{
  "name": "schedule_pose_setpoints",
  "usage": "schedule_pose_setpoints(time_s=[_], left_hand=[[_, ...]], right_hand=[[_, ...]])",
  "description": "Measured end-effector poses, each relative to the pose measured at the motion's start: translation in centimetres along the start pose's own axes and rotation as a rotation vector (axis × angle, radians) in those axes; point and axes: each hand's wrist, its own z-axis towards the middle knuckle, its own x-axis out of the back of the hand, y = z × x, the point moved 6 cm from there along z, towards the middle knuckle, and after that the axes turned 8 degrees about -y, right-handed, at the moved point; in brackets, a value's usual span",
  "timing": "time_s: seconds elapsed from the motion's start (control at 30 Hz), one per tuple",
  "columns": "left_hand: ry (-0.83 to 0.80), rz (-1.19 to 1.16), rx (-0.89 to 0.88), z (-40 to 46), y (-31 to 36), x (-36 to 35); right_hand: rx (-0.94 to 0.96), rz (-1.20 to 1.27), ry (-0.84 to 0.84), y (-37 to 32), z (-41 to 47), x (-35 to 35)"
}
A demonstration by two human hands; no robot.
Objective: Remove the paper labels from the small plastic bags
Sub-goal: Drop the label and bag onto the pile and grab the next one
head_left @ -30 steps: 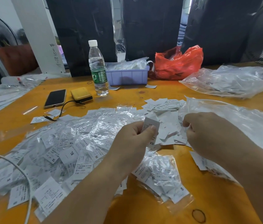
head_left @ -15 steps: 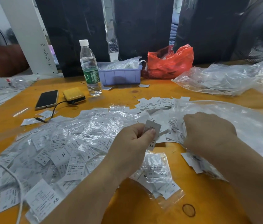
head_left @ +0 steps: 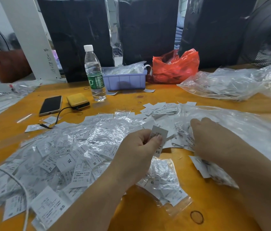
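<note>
Paper labels [head_left: 159, 139] sat pinched in the left hand [head_left: 138, 152], while the right hand [head_left: 214, 140] lay curled on loose labels; its grip was hidden. One big heap of small plastic bags [head_left: 61, 157] covered the orange table [head_left: 148, 214], with one water bottle [head_left: 94, 74] and one phone [head_left: 50, 105] behind.

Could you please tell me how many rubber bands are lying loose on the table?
2: one rubber band left of the water bottle, another near the front edge. Others may hide under labels.

Even, bright overhead light, glare on crinkled plastic, wide-angle bending at edges, slight motion blur.
</note>
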Motion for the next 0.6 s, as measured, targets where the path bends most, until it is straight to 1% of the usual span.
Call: schedule_pose_setpoints(time_s=[0.07,0.2,0.33,0.4,0.6], left_hand=[[-0.011,0.018,-0.005,0.0,0.0,-0.1],[-0.008,0.009,-0.015,0.0,0.3,0.0],[0.011,0.002,-0.019,-0.1,0.5,0.3],[0.015,0.008,-0.017,-0.2,0.6,0.5],[0.006,0.012,-0.027,-0.1,0.6,0.6]], right_hand=[[0.002,-0.009,0.023,0.1,-0.1,0.2],[-0.055,0.002,0.109,0.2,-0.5,1.0],[-0.082,0.01,0.116,-0.1,-0.8,1.4],[-0.06,-0.004,0.107,-0.3,-1.0,1.3],[0.073,0.024,0.178,-1.6,-2.0,1.8]])
